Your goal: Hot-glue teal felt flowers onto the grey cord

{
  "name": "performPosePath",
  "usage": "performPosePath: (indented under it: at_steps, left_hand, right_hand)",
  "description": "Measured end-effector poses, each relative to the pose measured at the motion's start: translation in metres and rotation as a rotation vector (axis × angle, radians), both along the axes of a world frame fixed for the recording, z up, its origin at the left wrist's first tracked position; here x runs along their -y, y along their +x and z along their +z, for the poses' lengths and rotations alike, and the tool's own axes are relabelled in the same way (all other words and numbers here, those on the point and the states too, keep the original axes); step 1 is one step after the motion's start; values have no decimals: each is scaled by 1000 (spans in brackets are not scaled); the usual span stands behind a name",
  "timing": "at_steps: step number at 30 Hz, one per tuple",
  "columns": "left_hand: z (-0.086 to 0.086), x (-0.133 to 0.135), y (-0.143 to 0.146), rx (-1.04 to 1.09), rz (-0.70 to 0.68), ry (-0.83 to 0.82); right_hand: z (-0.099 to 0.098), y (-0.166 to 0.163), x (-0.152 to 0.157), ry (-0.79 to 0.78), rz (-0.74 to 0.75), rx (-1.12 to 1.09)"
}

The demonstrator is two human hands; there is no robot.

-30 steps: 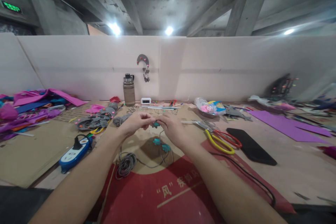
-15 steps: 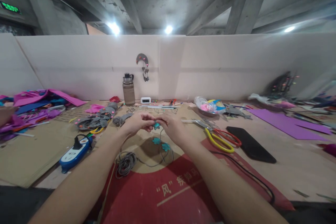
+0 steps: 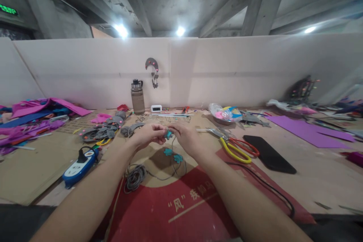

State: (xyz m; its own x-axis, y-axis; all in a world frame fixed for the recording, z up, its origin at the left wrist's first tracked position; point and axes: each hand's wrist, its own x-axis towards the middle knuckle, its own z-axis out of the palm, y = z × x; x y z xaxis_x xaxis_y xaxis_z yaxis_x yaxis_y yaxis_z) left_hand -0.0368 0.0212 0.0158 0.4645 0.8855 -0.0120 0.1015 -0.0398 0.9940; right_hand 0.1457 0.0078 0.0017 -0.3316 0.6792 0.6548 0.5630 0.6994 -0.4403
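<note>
Above the mat, a small teal felt flower (image 3: 169,134) is pinched at the fingertips of both hands. My left hand (image 3: 149,135) is closed at its left edge, and my right hand (image 3: 184,138) grips it from the right and above. A thin grey cord (image 3: 173,144) runs down from it to two more teal flowers: one (image 3: 168,152) lies a little left, the other (image 3: 178,158) to its right. The cord continues left to a loose coil (image 3: 134,178). Fingers partly hide the held flower.
Scissors with red and yellow handles (image 3: 235,153) and a black phone (image 3: 269,154) lie right. A blue-and-white power strip (image 3: 80,168) sits left. Behind stand a bottle (image 3: 137,98) and a small white clock (image 3: 155,108). Purple sheets (image 3: 306,131) lie far right.
The held flower has turned and tilted between my fingertips, showing more of its teal face. My hands stay in nearly the same place; the whole view has shifted slightly.
</note>
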Motion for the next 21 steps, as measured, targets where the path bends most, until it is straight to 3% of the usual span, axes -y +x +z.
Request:
performPosePath:
  at_steps: [7, 14, 21]
  left_hand:
    - [-8, -7, 2, 118, 118, -53]
    - [-10, -7, 7, 190, 162, -16]
    - [-7, -4, 6, 146, 198, 36]
  right_hand:
    - [2, 0, 4, 88, -98, 95]
    - [1, -9, 2, -106, -160, -129]
    - [-3, -10, -2, -137, -81, -160]
